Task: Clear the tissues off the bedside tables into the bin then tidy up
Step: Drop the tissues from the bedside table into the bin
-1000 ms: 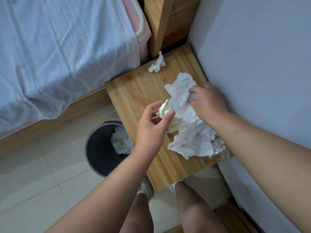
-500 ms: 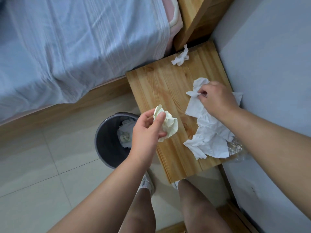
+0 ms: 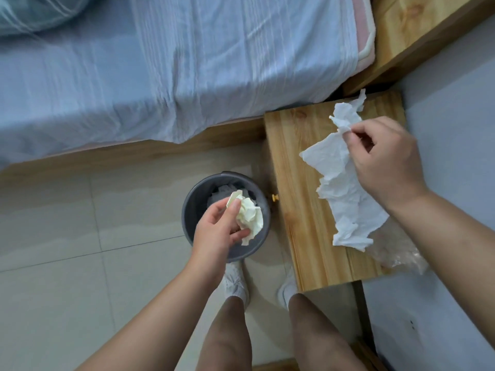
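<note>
- Left hand: fingers curled around a crumpled cream-white wad of tissue, thumb pressed across its top. Hand and wad are above the open mouth of the bin.
- Bin: dark grey, round, standing on the tiled floor just beside the left edge of the worktop. More pale tissue is visible inside it, behind the held wad.
- Right hand: thumb and forefinger pinching the upper end of a long white tissue sheet; remaining fingers folded in towards the palm.
- Tissue sheet: creased and ragged, running from the pinch point down across the worktop to its lower right part. Whether the lower end lies flat on the wood or is slightly lifted cannot be determined.
- A further scrap of tissue shows at the far edge of the worktop, just above the pinched end; whether it is joined to the sheet cannot be told.
- Clear plastic wrapper: crumpled, at the near right corner of the worktop, partly under the end of the sheet.
- Worktop: light pine, set in the corner between the bed and the wall. A small yellow knob projects from its left side, next to the bin.
- Bed: covered with a pale blue sheet that hangs over its side.
- The person's bare legs and two white-socked feet stand on the floor between bin and worktop.
</note>
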`<state>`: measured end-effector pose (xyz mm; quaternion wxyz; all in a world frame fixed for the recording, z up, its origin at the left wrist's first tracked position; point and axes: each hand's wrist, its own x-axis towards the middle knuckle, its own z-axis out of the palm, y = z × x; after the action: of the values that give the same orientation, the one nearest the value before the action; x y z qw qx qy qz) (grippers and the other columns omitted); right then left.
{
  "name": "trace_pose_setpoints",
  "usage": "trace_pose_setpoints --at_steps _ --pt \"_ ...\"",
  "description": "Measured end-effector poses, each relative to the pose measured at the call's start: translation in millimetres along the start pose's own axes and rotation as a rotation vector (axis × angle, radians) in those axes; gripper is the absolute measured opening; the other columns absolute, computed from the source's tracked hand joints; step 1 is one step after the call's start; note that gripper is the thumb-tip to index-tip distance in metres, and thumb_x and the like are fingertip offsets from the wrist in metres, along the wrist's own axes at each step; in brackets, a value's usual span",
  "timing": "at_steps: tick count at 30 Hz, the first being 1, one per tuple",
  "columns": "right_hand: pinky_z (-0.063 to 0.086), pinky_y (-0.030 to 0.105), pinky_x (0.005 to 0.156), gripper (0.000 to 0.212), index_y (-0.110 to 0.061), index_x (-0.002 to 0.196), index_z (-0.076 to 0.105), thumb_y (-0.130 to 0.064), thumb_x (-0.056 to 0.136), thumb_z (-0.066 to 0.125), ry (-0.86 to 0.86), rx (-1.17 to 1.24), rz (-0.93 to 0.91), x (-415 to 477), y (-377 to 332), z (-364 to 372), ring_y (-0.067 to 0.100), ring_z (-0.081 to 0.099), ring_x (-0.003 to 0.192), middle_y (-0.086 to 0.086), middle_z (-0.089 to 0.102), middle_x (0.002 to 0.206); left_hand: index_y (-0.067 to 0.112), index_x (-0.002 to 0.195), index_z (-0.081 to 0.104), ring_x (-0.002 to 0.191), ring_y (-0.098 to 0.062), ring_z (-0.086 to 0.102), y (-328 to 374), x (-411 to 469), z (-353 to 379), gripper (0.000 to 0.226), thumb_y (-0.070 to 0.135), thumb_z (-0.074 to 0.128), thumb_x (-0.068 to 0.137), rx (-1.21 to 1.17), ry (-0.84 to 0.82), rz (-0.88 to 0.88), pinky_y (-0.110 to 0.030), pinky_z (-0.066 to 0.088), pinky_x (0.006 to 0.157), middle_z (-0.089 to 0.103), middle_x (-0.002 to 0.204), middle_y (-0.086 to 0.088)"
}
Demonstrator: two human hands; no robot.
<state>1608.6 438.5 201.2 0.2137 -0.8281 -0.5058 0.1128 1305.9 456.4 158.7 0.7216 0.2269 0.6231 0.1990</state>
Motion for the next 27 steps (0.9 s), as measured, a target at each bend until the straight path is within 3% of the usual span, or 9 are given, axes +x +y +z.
trace_pose_setpoints --at_steps 5,8,11,13,15,17,19,23,27 --pt "0.042 0.032 0.069 0.024 -0.011 0.1 0.072 -0.031 0.1 0.059 0.069 -0.046 -0.018 15 -41 -10 0.022 0.058 0.084 0.008 0.068 0.101 0.022 0.118 0.072 0.1 -0.024 0.08 -1 5 -54 0.028 0.042 0.073 0.097 -0.085 0.076 -0.046 -0.028 0.065 0.075 0.083 0.11 -0.005" --pt "0.054 0.046 0.076 0.036 -0.014 0.107 0.075 -0.043 0.099 0.055 0.017 -0.141 0.031 31 -45 -26 0.032 0.064 0.093 0.011 0.073 0.104 0.021 0.118 0.071 0.099 -0.024 0.08 -5 5 -75 0.028 0.04 0.072 0.098 -0.108 0.089 -0.054 -0.029 0.065 0.074 0.083 0.11 -0.005" --pt "0.055 0.059 0.084 0.041 -0.019 0.109 0.07 -0.054 0.099 0.052 0.045 -0.092 0.103 43 -60 -36 0.032 0.067 0.096 0.01 0.073 0.104 0.019 0.116 0.073 0.097 -0.025 0.081 -9 6 -87 0.025 0.037 0.071 0.099 -0.138 0.094 -0.06 -0.027 0.064 0.072 0.083 0.109 -0.007" --pt "0.058 0.047 0.084 0.036 -0.024 0.104 0.067 -0.057 0.097 0.055 0.067 0.029 0.125 44 -78 -34 0.021 0.07 0.088 0.002 0.073 0.093 0.019 0.116 0.073 0.095 -0.024 0.081 -13 8 -92 0.023 0.036 0.07 0.1 -0.146 0.103 -0.07 -0.027 0.064 0.071 0.083 0.108 -0.007" --pt "0.055 0.023 0.07 0.03 -0.029 0.096 0.066 -0.058 0.094 0.059 0.038 0.129 0.153 34 -101 -22 0.001 0.066 0.073 -0.013 0.07 0.078 0.02 0.114 0.073 0.095 -0.024 0.081 -17 12 -96 0.022 0.036 0.071 0.1 -0.128 0.128 -0.089 -0.027 0.064 0.071 0.083 0.107 -0.006" --pt "0.048 0.015 0.061 0.024 -0.027 0.085 0.067 -0.049 0.094 0.063 -0.052 0.236 0.205 17 -120 4 -0.006 0.063 0.066 -0.019 0.068 0.071 0.022 0.11 0.075 0.095 -0.023 0.08 -23 18 -100 0.02 0.038 0.072 0.099 -0.077 0.163 -0.105 -0.027 0.064 0.072 0.083 0.106 -0.004" --pt "0.049 0.016 0.059 0.015 -0.031 0.083 0.068 -0.037 0.097 0.064 -0.186 0.296 0.252 -7 -130 38 -0.004 0.064 0.066 -0.018 0.068 0.072 0.023 0.105 0.076 0.092 -0.021 0.081 -29 26 -104 0.021 0.042 0.072 0.098 -0.024 0.195 -0.134 -0.026 0.063 0.069 0.083 0.103 -0.001" --pt "0.058 0.041 0.065 0.018 -0.024 0.092 0.069 -0.033 0.101 0.058 -0.388 0.237 0.289 -58 -134 114 0.013 0.066 0.075 -0.01 0.068 0.081 0.026 0.1 0.073 0.087 -0.025 0.078 -43 48 -106 0.026 0.051 0.07 0.096 0.148 0.259 -0.197 -0.029 0.061 0.057 0.08 0.1 -0.003" --pt "0.053 0.034 0.067 0.018 -0.022 0.106 0.067 -0.034 0.103 0.054 -0.523 0.157 0.372 -95 -116 176 0.022 0.069 0.089 -0.004 0.073 0.098 0.026 0.104 0.068 0.098 -0.032 0.074 -62 69 -105 0.035 0.06 0.061 0.098 0.304 0.287 -0.258 -0.035 0.058 0.063 0.077 0.106 -0.008"
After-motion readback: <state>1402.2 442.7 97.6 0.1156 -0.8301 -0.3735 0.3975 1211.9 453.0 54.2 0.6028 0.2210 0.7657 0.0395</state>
